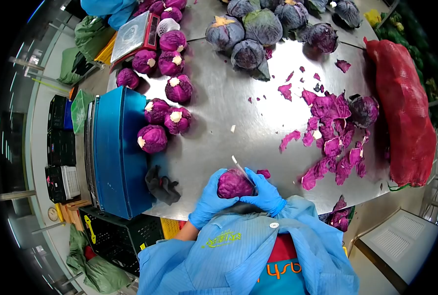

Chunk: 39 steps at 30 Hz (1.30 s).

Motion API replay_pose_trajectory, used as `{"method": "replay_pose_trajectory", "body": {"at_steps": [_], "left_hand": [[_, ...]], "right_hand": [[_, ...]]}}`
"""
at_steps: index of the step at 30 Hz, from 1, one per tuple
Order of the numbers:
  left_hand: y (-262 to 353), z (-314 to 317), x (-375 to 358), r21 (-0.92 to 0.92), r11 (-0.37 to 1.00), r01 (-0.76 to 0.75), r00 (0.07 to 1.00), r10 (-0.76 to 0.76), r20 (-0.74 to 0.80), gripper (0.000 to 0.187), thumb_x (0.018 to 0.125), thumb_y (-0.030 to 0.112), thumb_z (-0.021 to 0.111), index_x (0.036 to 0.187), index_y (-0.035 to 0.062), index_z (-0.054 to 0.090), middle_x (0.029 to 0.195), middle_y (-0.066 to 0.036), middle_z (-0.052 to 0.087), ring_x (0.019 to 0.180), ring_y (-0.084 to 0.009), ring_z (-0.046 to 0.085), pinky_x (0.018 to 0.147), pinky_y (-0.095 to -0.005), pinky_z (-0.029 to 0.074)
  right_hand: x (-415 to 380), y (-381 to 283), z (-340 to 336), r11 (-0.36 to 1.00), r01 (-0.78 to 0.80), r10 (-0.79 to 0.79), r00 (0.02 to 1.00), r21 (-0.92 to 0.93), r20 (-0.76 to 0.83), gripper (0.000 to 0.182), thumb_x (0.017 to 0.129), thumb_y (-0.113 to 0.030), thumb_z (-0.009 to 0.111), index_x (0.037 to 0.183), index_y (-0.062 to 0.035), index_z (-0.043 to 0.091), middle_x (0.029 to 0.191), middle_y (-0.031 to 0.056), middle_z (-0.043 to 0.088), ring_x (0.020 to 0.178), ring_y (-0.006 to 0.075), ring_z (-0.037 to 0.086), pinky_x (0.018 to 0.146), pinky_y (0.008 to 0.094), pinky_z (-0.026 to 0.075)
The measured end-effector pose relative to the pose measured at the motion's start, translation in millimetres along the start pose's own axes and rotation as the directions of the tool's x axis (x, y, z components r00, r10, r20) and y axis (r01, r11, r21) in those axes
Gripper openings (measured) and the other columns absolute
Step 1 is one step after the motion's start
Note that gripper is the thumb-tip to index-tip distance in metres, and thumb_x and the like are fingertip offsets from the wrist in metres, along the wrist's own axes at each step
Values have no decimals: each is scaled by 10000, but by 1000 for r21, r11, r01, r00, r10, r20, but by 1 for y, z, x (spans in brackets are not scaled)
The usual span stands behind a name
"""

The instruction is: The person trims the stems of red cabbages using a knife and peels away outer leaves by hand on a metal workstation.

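Note:
A trimmed red cabbage point(234, 184) is held close to my body at the table's near edge. My left hand point(209, 200), in a blue glove, curls round its left side. My right hand point(264, 192), also gloved in blue, is closed on a slim knife point(240, 167) whose pale length crosses the cabbage's right side. The right fingers also touch the cabbage, and the knife's lower end is hidden in the hand. A small purple leaf piece point(264, 173) lies just beyond that hand, and a white scrap point(233, 129) lies farther up the table.
Peeled red cabbages point(178, 89) line the left side beside a red scale point(135, 37) and blue box point(123, 152). A dark cloth point(161, 186) lies nearby. Unpeeled cabbages point(263, 27) sit at the back. Loose leaves point(332, 142) and a red mesh sack point(403, 113) are right.

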<state>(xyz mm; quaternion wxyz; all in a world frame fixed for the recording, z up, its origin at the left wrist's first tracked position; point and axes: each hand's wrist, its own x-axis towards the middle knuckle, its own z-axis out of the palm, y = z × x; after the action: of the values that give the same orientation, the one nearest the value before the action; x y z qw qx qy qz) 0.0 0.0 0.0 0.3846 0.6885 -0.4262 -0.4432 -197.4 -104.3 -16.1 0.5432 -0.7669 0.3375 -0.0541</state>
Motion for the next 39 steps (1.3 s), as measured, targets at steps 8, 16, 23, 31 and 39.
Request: {"method": "replay_pose_trajectory", "body": {"at_steps": [8,16,23,31,39], "left_hand": [[8,13,13,-84,996,-37,997,31,-76,961,624,253,878,1406,16,373,1343,-154,509,1228,-241,515,1041,-359,416],[12,8,15,39,962,-269,959,263,105,933,639,161,814,1433,82,329,1515,-253,255,1342,-394,391,1076,-416,378],[-2,22,10,242,867,-435,900,420,112,945,628,139,806,1444,133,329,1465,-249,315,1333,-449,345,1093,-475,343],[-10,30,3,383,764,-519,847,521,109,867,586,169,817,1340,14,418,1307,-223,445,1173,-421,458,1011,-488,398],[-26,11,13,-208,976,-65,996,51,-71,867,640,187,848,1367,17,409,1292,-158,505,1166,-259,535,1023,-374,434]], "right_hand": [[2,-15,-44,995,66,-77,983,-69,-168,480,791,-280,743,1230,-147,604,1009,85,648,803,202,645,735,309,531],[11,34,-72,912,-191,335,857,362,-391,283,783,-131,749,1055,-85,687,829,77,627,713,209,615,665,306,513],[17,46,-80,968,-210,80,775,-136,-627,404,836,-207,713,1212,-107,601,901,89,624,754,210,605,687,326,517],[33,15,-31,896,-393,384,920,206,81,573,789,-450,748,1193,-62,626,1026,129,669,945,215,634,856,328,501],[9,10,-58,674,-334,433,901,659,14,373,869,-193,708,1204,-55,620,974,34,658,823,97,564,738,239,475]]}}
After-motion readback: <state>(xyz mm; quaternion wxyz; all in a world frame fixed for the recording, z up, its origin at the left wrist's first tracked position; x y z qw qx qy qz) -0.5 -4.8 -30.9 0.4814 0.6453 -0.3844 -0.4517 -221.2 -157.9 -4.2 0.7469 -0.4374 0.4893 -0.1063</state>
